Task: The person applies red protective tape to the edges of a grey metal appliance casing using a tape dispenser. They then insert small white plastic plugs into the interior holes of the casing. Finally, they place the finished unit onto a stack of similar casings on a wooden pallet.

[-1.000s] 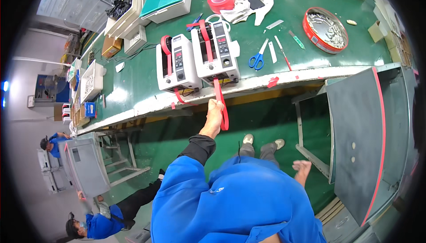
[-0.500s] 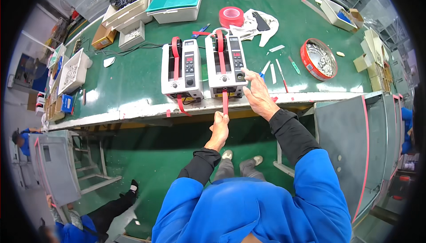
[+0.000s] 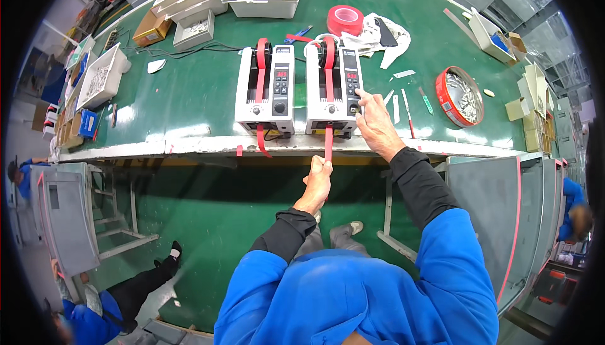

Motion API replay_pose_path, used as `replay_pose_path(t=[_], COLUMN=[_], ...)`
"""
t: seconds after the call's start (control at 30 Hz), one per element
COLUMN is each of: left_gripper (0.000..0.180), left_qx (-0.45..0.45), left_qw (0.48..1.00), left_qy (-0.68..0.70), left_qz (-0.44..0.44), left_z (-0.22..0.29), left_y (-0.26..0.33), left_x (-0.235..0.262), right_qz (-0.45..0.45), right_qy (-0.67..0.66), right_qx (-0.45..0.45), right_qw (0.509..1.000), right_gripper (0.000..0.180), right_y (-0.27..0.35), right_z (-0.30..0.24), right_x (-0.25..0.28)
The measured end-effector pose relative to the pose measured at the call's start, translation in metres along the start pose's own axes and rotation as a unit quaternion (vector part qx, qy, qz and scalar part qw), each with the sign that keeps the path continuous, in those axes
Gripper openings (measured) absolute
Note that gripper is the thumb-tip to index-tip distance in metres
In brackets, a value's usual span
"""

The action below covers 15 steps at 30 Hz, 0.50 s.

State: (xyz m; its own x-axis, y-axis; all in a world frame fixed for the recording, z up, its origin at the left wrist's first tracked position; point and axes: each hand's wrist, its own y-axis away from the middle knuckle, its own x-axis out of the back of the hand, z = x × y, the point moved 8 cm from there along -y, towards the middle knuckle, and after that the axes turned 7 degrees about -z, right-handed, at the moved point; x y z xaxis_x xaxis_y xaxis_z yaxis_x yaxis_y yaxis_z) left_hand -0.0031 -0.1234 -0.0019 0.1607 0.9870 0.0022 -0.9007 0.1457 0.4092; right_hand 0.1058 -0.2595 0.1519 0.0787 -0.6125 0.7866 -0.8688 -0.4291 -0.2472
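Observation:
Two white electric tape dispensers stand side by side at the table's near edge, the left dispenser point(image 3: 282, 110) and the right dispenser point(image 3: 351, 61). Each carries a roll of red tape. A strip of red tape point(image 3: 328, 142) comes out of the right one's front, and my left hand point(image 3: 317, 184) is closed on its lower end in front of the table. My right hand point(image 3: 380, 129) is at the right dispenser, index fingertip at the buttons of its control panel, holding nothing. From the left dispenser hangs another red strip point(image 3: 261, 140), curling over the edge.
Beyond the dispensers lie a large red tape roll point(image 3: 345, 21) and a white cloth point(image 3: 398, 41). To the right are a red round tub point(image 3: 459, 96) of small white parts, a green-handled knife point(image 3: 426, 102) and a thin red tool point(image 3: 408, 113). White bins point(image 3: 104, 80) stand at left.
My right hand has brought its index finger in to the control panel, its fingers less spread. My left hand still grips the tape. The whole view has shifted a little.

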Motion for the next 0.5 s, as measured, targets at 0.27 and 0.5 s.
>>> replay_pose_path(t=[0.27,0.5], left_gripper=[0.014,0.012], left_qx=[-0.005,0.004], left_qw=[1.000,1.000], left_qy=[-0.007,-0.012], left_qz=[0.010,0.026], left_z=[-0.003,-0.019], left_y=[0.001,-0.003], left_x=[0.004,0.012], right_qz=[-0.033,0.040], right_qy=[0.065,-0.100], right_qx=[-0.017,0.014], right_qw=[0.997,0.994], right_gripper=[0.045,0.029], right_y=[-0.001,0.020], right_z=[-0.011,0.006], right_x=[0.004,-0.006])
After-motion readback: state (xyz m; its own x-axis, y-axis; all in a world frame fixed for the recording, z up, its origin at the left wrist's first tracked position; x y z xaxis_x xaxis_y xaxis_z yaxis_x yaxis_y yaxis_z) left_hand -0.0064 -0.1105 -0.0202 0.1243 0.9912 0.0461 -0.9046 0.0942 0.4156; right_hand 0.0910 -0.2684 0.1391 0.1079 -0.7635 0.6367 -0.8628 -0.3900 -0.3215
